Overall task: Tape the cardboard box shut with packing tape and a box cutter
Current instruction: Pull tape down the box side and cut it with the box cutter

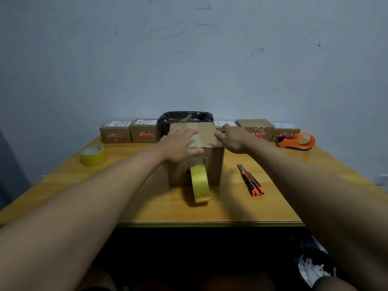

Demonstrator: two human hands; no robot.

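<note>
A scuffed grey wall (189, 59) fills the upper half of the frame, and below it your wooden table (147, 206) runs to the near edge. The box (206, 162) stands at the centre of the frame with its flaps down. Your left hand (178, 143) lies flat on its top, fingers straight and spread, gripping nothing. Your right hand (233, 137) rests at the box's right top edge, fingers loosely extended; you hold nothing there either. A yellow tape roll (200, 183) stands on edge against the box's near face, just below your left hand. The cutter (251, 180) lies on the table right of the box, apart from it. A second roll (93, 155) sits flat at centre left. Behind the box, a black-lined bin (184, 117) and a row of small cartons (129, 131) line the wall. An orange dispenser (297, 140) sits at the right end of that row.
</note>
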